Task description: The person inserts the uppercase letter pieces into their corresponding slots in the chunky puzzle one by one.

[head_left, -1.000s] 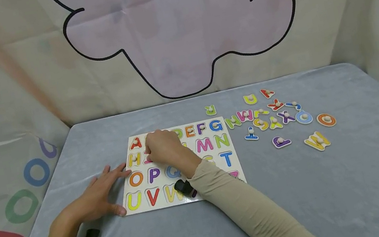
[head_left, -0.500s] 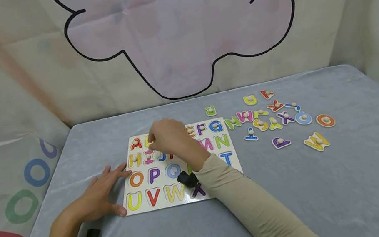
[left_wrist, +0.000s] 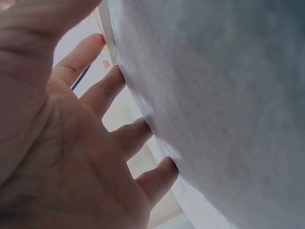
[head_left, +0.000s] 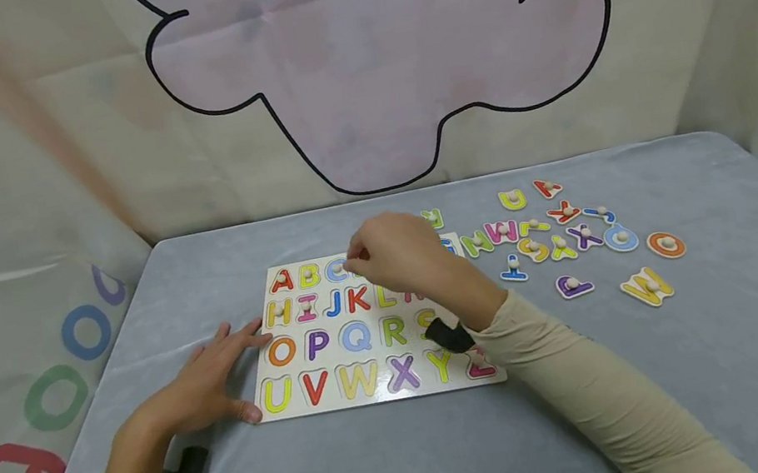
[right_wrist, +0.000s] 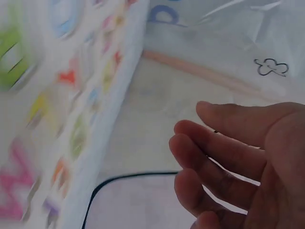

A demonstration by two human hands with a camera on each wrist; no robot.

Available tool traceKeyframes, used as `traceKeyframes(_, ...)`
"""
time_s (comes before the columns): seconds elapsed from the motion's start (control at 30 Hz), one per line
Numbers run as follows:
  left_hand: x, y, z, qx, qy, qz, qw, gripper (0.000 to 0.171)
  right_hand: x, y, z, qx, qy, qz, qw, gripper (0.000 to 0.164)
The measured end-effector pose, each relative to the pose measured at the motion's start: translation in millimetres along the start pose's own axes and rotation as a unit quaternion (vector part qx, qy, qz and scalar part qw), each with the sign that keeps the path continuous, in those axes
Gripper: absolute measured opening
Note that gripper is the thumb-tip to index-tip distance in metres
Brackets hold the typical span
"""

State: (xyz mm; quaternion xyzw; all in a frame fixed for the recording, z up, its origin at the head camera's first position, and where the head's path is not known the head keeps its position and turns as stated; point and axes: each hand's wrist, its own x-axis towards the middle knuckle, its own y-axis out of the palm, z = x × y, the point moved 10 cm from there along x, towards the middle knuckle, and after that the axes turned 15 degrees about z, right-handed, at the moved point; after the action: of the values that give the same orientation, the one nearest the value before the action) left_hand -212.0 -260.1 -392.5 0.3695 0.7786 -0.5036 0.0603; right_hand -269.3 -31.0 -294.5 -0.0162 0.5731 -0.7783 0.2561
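Observation:
A white alphabet puzzle board (head_left: 340, 359) lies flat on the table. Knobbed letter pieces sit in some of its slots, among them the red A (head_left: 281, 280), the B (head_left: 309, 275) and the pink I (head_left: 307, 308). My left hand (head_left: 203, 386) rests at the board's left edge, fingers spread; the left wrist view shows the fingertips (left_wrist: 167, 167) along that edge. Over the upper right of the board hovers my right hand (head_left: 401, 258), near the blue C (head_left: 337, 269), hiding several letters. The right wrist view shows its fingers (right_wrist: 190, 148) loosely bent, apart from the thumb, holding nothing.
Several loose knobbed letters lie right of the board, including a yellow W (head_left: 647, 287), an orange O (head_left: 666, 244) and a purple L-like piece (head_left: 574, 286). Grey-blue cloth covers the table (head_left: 390, 471). A printed curtain (head_left: 353, 89) hangs behind it.
My right hand has moved right from over the B and I area, uncovering the B, C, J and K. The left hand stays at the board's edge. The head view has shifted slightly.

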Motion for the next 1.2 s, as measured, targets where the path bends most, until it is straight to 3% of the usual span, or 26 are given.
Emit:
traceKeyframes(0.17,1.1,-0.3,-2.0,-0.002,-0.007,0.002,1.0000,0.105,-23.6,-9.4,-57.5,-0.008,0.021,-0.009,1.000,0.023)
traceKeyframes(0.4,-1.8,5.9,-3.5,-0.010,0.001,0.001,0.9999,0.104,-68.5,-50.1,-152.8,0.022,0.052,-0.038,0.998,0.027)
traceKeyframes(0.57,-2.6,7.3,-2.0,-0.010,0.011,0.005,0.9999,0.103,-88.2,-69.3,-207.6,0.038,0.070,-0.050,0.996,0.032)
traceKeyframes(0.93,0.9,1.4,0.2,-0.007,0.013,0.005,0.9999,0.098,-107.3,-84.6,-266.7,0.048,0.117,-0.040,0.991,0.052)
traceKeyframes(1.2,-0.6,0.4,3.2,-0.006,-0.002,0.005,1.0000,0.100,-114.5,-77.2,-310.5,0.057,0.128,-0.021,0.990,0.057)
